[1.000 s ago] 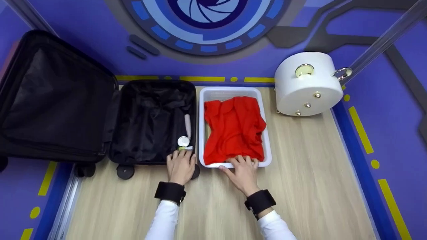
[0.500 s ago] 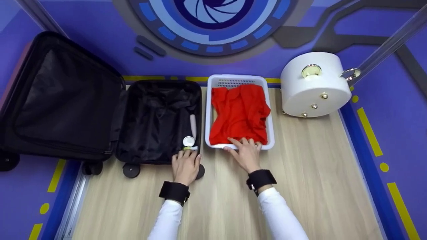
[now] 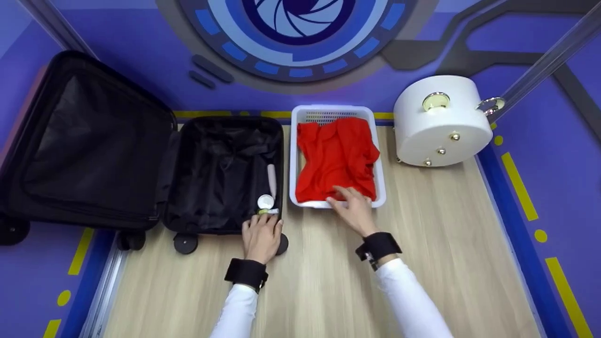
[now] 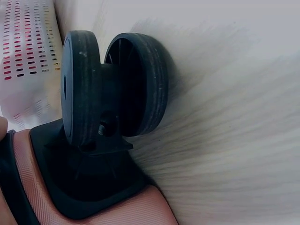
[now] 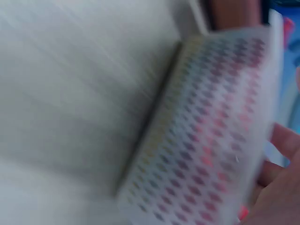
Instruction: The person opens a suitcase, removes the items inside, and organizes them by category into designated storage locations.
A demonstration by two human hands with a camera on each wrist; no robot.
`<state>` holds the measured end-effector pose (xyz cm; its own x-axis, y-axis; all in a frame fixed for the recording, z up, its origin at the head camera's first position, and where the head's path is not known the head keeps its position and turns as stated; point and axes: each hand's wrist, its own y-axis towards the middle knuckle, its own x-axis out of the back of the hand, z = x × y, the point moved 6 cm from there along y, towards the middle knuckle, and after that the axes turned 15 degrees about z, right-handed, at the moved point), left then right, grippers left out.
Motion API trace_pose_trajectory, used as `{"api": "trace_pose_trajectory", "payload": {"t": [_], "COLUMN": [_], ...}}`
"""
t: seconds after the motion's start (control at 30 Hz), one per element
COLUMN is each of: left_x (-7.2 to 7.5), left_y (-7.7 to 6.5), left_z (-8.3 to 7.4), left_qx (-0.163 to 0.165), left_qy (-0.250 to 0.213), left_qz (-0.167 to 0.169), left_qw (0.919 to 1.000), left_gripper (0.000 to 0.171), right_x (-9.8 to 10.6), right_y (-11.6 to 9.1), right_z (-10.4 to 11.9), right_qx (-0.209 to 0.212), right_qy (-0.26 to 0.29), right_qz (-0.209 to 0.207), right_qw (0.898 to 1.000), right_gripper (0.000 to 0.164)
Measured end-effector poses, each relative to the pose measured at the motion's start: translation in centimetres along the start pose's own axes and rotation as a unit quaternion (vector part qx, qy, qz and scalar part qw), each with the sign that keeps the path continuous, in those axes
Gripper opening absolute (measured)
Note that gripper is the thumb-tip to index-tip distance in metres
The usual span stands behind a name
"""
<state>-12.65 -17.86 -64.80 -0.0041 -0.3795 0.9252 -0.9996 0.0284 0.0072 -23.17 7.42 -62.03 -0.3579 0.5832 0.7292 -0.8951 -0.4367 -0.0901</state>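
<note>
My left hand (image 3: 262, 237) rests on the near right edge of an open suitcase (image 3: 206, 197), fingers reaching inside. Just beyond its fingertips lie a small green-and-white item (image 3: 268, 211), a round white-topped thing (image 3: 265, 202) and a pale slim stick (image 3: 272, 180). To the right stands a white plastic basket (image 3: 293, 155) holding a crumpled red garment (image 3: 333, 159). Over the basket's near rim is my right hand (image 3: 356, 213), its fingers loosely bent and nothing seen in its grip. In the blurred right wrist view, its fingers are partly hidden behind the perforated basket wall (image 5: 187, 164).
The suitcase lid (image 3: 94, 145) leans open at the left. Black wheels (image 4: 79, 89) and a pink shell (image 4: 154, 206) fill part of the left wrist view. A white drum-shaped case (image 3: 441, 126) with gold rings stands at the back right. Blue walls enclose the wooden surface.
The basket slid away toward the back wall with my right hand at its near rim, then stopped. Since then my right hand has shifted slightly right. My left hand keeps its place on the suitcase.
</note>
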Motion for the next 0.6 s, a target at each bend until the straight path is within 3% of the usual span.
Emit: {"api": "trace_pose_trajectory", "payload": {"t": [0.13,0.2,0.33,0.47,0.6], "left_x": [0.1,0.2,0.1,-0.3,-0.4], "left_y": [0.1,0.1,0.1,0.2,0.1], "left_z": [0.2,0.2,0.1,-0.1,0.0], "left_qx": [0.01,0.012,0.011,0.01,0.014], "left_qy": [0.0,0.003,0.006,0.006,0.005], "left_qz": [0.0,-0.004,-0.01,-0.007,0.001], "left_qw": [0.9999,0.9999,0.9999,0.9999,0.9999], "left_gripper": [0.031,0.03,0.029,0.029,0.029], "right_x": [6.4,10.2,18.1,25.6,31.1], "right_y": [0.6,1.1,2.0,2.6,2.7], "right_z": [-1.2,-2.5,-5.5,-8.2,-11.3], "right_qx": [0.051,0.041,-0.031,-0.11,-0.199], "right_qy": [0.092,0.111,0.099,0.036,0.011], "right_qz": [-0.089,-0.131,-0.202,-0.271,-0.287], "right_qw": [0.99,0.984,0.974,0.956,0.937], "right_gripper": [0.034,0.032,0.031,0.033,0.048]}}
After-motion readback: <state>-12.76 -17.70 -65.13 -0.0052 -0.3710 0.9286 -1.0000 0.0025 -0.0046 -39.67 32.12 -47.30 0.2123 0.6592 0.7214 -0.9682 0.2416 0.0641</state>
